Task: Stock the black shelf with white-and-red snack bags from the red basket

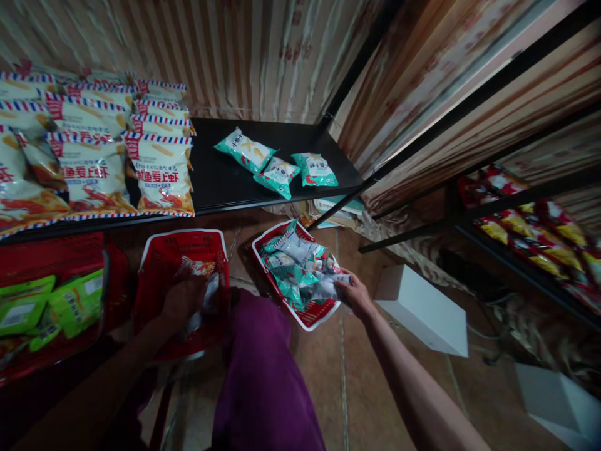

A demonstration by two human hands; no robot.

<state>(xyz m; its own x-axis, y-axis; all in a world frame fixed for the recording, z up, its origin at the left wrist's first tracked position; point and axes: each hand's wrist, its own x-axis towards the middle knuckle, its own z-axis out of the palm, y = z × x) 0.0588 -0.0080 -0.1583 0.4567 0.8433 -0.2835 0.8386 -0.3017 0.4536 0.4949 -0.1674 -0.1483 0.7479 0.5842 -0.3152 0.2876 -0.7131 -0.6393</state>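
My right hand [352,291] pinches a snack bag [327,287], its silvery side showing, at the near right rim of a red basket [305,318] on the floor. Teal and white snack bags [287,268] fill that basket. My left hand [184,297] reaches into a second red basket [154,257], its fingers dark and curled against a snack bag [200,268] with an orange and red print. More of that basket's contents lie hidden under the hand. Between the two baskets is my knee in purple trousers [263,369].
On the black shelf [211,169], white snack bags [91,169] stand in rows at left; three teal bags [312,169] lie at right. A third basket [56,250] holds green packets [77,304]. White boxes [422,307] and black rack bars [408,147] are at right.
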